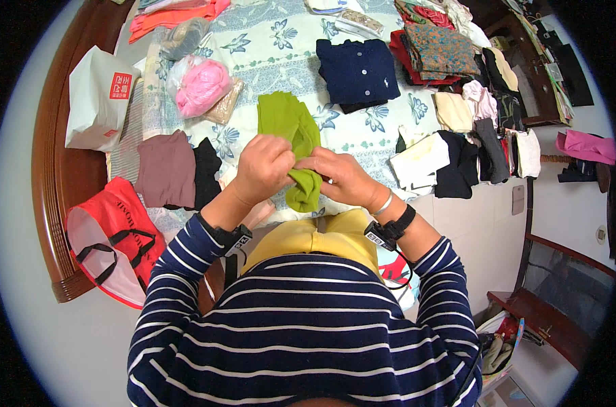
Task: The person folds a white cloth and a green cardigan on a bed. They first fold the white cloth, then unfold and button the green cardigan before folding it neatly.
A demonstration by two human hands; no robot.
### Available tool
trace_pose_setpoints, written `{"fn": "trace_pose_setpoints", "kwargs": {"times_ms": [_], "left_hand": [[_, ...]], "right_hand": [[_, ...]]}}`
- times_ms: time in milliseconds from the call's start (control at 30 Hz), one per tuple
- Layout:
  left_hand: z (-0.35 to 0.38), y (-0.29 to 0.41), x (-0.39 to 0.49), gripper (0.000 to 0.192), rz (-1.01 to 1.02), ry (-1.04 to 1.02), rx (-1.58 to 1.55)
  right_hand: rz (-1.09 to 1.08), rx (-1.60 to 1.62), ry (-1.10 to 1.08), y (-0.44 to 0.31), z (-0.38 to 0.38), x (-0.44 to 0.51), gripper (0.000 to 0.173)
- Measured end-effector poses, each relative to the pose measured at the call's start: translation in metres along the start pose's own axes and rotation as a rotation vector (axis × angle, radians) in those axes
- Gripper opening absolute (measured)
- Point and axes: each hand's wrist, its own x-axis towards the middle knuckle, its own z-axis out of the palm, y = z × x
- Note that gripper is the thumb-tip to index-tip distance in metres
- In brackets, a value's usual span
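A lime-green cloth garment point(288, 114) lies bunched on the patterned bed sheet point(267, 56) in front of me. Its near end is lifted and gathered between my two hands. My left hand point(266, 165) is closed on its left side, with the fingers curled in. My right hand point(341, 175) pinches the same end from the right, thumb and fingers around a rolled part. The exact hold is partly hidden by the fingers. Beyond and to the right lies a folded navy buttoned shirt point(358, 71). Left of my left hand are a folded mauve garment point(166, 170) and a black one point(206, 173).
Folded clothes stand in piles at the right, among them a patterned garment point(440, 51) and a white one point(420, 160). At the left are a white paper bag point(97, 102), a red tote bag point(130, 213) and a pink bundle in clear plastic point(201, 86). A wooden bed frame point(53, 203) borders the left.
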Motion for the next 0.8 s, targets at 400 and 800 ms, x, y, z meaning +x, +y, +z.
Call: {"fn": "trace_pose_setpoints", "kwargs": {"times_ms": [400, 800], "left_hand": [[-0.091, -0.011, -0.021, 0.019, -0.391, -0.058, -0.08], [-0.157, 0.052, 0.022, 0.035, -0.854, -0.068, 0.084]], "right_hand": [[0.236, 0.065, 0.269, 0.014, -0.097, -0.047, 0.021], [0.122, -0.146, 0.223, -0.034, -0.182, -0.011, 0.029]]}}
